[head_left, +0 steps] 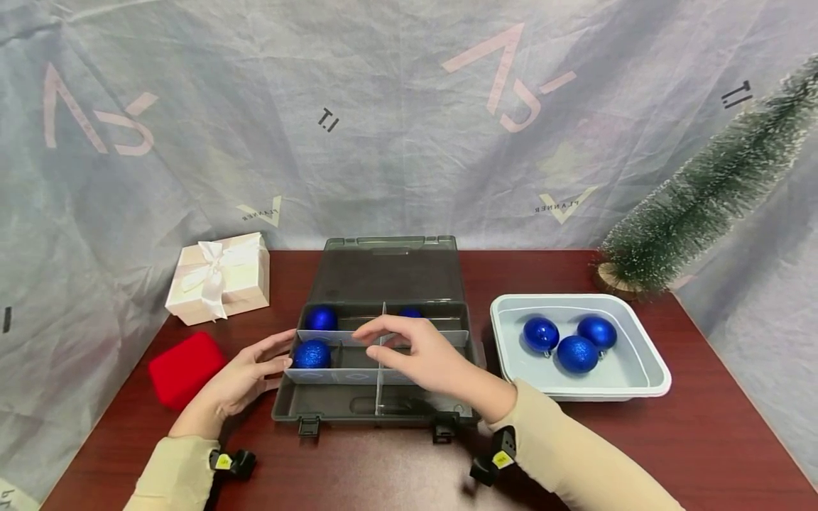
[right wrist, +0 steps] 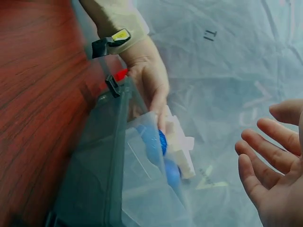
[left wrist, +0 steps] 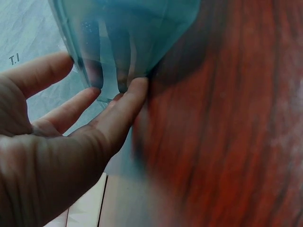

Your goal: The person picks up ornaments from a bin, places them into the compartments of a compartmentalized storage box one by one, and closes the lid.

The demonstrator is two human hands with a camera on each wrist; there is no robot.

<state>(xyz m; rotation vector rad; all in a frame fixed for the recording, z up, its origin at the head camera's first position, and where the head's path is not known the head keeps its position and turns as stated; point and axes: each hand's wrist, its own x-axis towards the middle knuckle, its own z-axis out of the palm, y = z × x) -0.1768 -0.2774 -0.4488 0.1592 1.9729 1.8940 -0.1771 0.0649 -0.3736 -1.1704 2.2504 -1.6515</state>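
A grey see-through plastic case (head_left: 332, 404) lies with its lid (head_left: 390, 273) raised behind it and dividers splitting it into compartments. Two blue Christmas baubles sit on its left side: a smooth one (head_left: 321, 318) in the back row and a glittery one (head_left: 312, 354) in the middle row. Part of a third bauble (head_left: 410, 312) shows in the back right compartment. My left hand (head_left: 246, 376) touches the case's left wall with extended fingertips. Over the middle of the case hovers my right hand (head_left: 424, 355), fingers loosely bent and holding nothing; it hides some compartments.
To the right, a white tray (head_left: 652, 369) bears three blue baubles (head_left: 578, 353). Behind it a frosted miniature tree (head_left: 690, 206) leans right. On the left are a cream gift box (head_left: 239, 284) with a ribbon and a red box (head_left: 185, 369). A grey cloth hangs behind the table.
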